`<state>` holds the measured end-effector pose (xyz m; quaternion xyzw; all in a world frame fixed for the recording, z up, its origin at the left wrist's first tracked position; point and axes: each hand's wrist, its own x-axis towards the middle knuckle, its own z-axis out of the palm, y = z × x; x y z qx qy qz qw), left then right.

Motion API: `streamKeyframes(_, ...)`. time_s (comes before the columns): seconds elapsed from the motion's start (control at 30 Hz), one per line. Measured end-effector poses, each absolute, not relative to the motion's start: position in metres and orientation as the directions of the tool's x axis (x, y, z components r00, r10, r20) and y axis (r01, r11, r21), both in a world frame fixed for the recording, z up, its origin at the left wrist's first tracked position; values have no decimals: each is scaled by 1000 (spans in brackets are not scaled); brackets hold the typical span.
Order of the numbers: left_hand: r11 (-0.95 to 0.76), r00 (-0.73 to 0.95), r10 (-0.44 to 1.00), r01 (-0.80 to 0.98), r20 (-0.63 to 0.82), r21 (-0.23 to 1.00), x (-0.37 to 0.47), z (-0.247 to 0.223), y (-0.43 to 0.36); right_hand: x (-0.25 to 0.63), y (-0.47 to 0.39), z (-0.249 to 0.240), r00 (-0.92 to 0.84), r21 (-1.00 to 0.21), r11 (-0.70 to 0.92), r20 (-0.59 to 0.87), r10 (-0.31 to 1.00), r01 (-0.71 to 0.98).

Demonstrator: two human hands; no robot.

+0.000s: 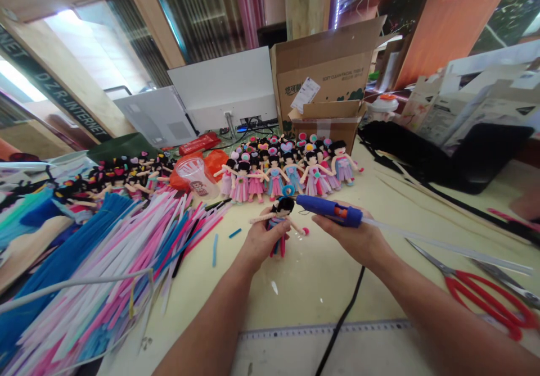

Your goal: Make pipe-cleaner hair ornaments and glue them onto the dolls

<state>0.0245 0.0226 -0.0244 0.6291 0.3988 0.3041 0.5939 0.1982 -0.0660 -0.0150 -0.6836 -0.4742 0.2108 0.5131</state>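
My left hand (268, 238) is closed around the body of a small pipe-cleaner doll (283, 207). The doll has black hair, a blue ring on top of its head and a pink and blue skirt; its arms stick out to both sides. Part of its body is hidden by my fingers. In my right hand (354, 238) is a blue hot glue gun (329, 209), its nozzle pointing left, close beside the doll's head. A long clear glue stick (447, 247) sticks out of the gun's back end. I cannot tell whether the nozzle touches the doll.
Several finished dolls (291, 171) stand behind my hands, before a cardboard box (324, 72). Loose pipe cleaners (139, 252) are heaped at left, near a clear plastic cup (196, 176). Red-handled scissors (476, 291) lie at right; a black cord (346, 314) crosses a ruler (295, 333) in front.
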Motion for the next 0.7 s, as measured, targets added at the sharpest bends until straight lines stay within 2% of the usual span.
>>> streamKeyframes(0.2, 27, 501, 860, 134, -91, 991, 24, -25, 23, 199, -65, -15, 477, -905, -43, 182, 860, 423)
streamKeyframes(0.53, 22, 487, 869, 148, -92, 989, 24, -21, 21, 202, -64, -17, 497, -897, 9, 253, 830, 442)
streamKeyframes(0.7, 15, 494, 865, 143, -84, 990, 24, -22, 22, 202, -66, -12, 506, -891, -31, 228, 832, 452)
